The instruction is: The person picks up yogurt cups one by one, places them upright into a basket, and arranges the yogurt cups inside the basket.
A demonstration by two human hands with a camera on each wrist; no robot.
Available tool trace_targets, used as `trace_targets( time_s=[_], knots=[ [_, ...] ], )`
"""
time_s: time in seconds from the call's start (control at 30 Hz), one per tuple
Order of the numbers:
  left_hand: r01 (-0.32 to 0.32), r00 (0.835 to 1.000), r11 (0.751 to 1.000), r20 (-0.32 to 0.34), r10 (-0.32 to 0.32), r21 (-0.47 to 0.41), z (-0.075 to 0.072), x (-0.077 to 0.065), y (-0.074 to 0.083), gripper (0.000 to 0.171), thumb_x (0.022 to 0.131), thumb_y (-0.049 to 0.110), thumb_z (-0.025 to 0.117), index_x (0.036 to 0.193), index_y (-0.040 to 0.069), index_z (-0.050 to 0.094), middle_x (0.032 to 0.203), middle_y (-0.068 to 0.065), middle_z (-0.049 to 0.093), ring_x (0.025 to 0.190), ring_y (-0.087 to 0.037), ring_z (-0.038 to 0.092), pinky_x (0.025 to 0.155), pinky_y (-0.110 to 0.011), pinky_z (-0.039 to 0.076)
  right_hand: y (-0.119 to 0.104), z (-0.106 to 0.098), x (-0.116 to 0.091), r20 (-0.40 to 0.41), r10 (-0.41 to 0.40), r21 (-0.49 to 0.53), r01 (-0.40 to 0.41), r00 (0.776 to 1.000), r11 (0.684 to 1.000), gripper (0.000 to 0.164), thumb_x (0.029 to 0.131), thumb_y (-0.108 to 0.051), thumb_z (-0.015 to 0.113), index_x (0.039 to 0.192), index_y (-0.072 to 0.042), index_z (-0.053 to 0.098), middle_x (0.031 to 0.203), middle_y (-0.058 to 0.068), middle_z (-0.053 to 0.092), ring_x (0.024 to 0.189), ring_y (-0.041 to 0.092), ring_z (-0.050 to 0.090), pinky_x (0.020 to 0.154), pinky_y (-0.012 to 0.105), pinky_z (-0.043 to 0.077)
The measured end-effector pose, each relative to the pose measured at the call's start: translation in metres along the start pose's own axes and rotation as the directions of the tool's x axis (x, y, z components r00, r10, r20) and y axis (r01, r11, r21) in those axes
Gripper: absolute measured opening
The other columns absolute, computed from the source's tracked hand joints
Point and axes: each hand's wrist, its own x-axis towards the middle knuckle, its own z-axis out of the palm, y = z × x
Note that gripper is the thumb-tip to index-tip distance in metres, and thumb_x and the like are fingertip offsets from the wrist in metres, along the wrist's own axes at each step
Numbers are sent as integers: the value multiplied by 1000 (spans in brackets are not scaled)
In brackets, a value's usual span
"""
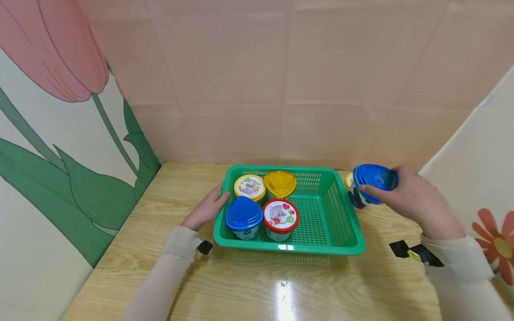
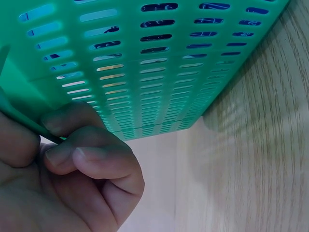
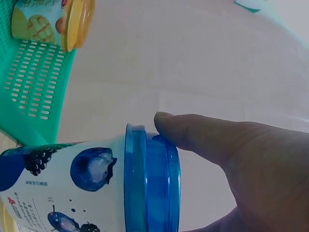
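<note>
My left hand grips the left rim of a green plastic basket; the left wrist view shows its fingers curled round the rim. Just past the basket's right end, my right hand holds a tub with a blue lid by the lid, thumb on one side. Blueberries are printed on the white wall of this tub. Inside the basket's left half stand a blue-lidded tub, a red-lidded tub, a tub with a white and yellow lid and an amber-lidded tub.
Behind the held tub, another yellow-edged tub shows in part on the wooden table. A pinkish cloth wall rises at the table's back edge. Flower-printed panels stand at both sides.
</note>
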Motion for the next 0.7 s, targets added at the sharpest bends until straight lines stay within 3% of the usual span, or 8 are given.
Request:
trace_targets(
  time_s=[0.33,0.7],
  knots=[
    [35,999,999,1,-35,-3,0,0,3,53,111,28,31,159,8,18,127,-16,60,85,-19,71,77,-35,60,-7,-2,3,-33,12,-1,-12,999,1000,118,82,-79,57,141,18,26,123,45,45,93,53,55,56,47,50],
    [3,1000,1000,-1,-3,-1,0,2,0,52,111,26,32,157,3,22,121,-19,61,82,-17,70,76,-35,59,-16,-5,4,-47,-3,-13,2,999,1000,118,81,-80,57,143,16,26,123,44,47,93,53,56,57,48,49]
  ],
)
